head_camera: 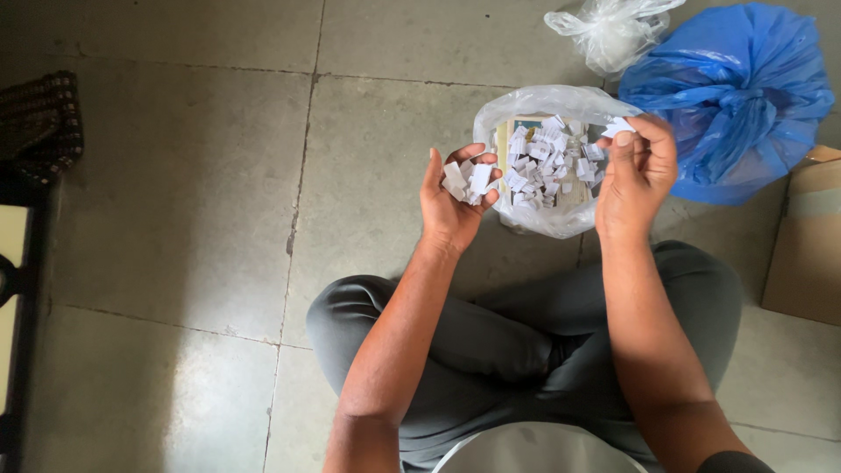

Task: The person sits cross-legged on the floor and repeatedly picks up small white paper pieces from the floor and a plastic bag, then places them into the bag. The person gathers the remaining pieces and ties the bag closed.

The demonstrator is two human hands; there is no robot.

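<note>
head view: left hand (451,200) cupped, holding a heap of small white pieces (467,180) beside the clear bag (561,221); right hand (638,171) pinches one piece (618,128) over it. risk: a tilted palm spills pieces onto the floor (193,175).

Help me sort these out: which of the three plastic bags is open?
The clear bag between the hands, full of small white pieces. The blue bag and the small clear one behind it are bunched shut.

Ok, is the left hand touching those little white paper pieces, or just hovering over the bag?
Touching. The head view shows the left hand cupped, with a cluster of small white paper pieces resting on its fingers, beside the clear plastic bag.
</note>
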